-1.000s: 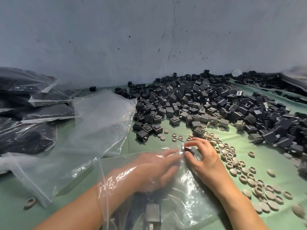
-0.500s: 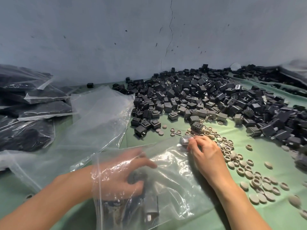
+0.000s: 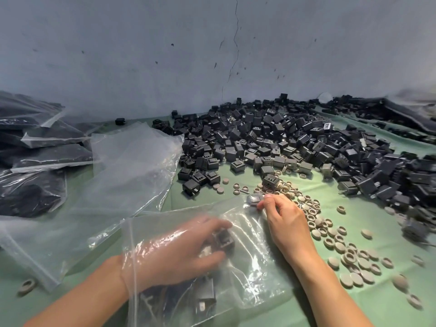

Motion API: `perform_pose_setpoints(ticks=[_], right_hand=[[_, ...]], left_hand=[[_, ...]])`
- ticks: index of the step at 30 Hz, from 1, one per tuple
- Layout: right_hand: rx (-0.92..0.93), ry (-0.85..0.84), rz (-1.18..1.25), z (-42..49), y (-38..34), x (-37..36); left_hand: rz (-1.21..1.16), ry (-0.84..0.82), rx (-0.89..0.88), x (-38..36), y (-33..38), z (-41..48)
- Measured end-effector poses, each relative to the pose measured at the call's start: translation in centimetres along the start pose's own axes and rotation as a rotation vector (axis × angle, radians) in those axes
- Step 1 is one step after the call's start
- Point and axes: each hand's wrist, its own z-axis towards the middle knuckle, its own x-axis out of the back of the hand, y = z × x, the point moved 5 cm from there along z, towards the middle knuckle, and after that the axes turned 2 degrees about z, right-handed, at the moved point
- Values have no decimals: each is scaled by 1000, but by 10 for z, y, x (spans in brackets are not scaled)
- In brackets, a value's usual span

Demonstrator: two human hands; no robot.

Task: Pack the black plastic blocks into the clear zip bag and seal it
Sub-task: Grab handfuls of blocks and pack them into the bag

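My left hand (image 3: 179, 253), inside the bag (image 3: 254, 274) on the cloth (image 3: 354, 310), has drawn back from the far edge where it sat a second ago and now curls, blurred, round a black block (image 3: 224, 239). My right hand (image 3: 283, 220) still pinches the bag's far corner, beside the grey caps (image 3: 354, 256). More blocks (image 3: 205, 296) lie in the bag's near end, and the loose pile (image 3: 283, 142) lies beyond.

2 hands (image 3: 179, 251), 2 open bags (image 3: 132, 175), 4+ packed bags (image 3: 52, 156), 100s blocks (image 3: 283, 138), dozens caps (image 3: 354, 258)
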Motion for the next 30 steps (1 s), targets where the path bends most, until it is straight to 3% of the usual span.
perform_pose_setpoints(ticks=[5,15,24,30], right_hand=[[-6,13,19,0,3,0],[-3,24,44,2,3,1],[-14,33,91,1,5,5],[-28,14,108,2,7,5]], left_hand=[[92,24,37,-3,-9,8],[41,-22,167,-23,-27,63],[124,109,-73,-12,-24,17],[223,3,-207,-18,-12,26]])
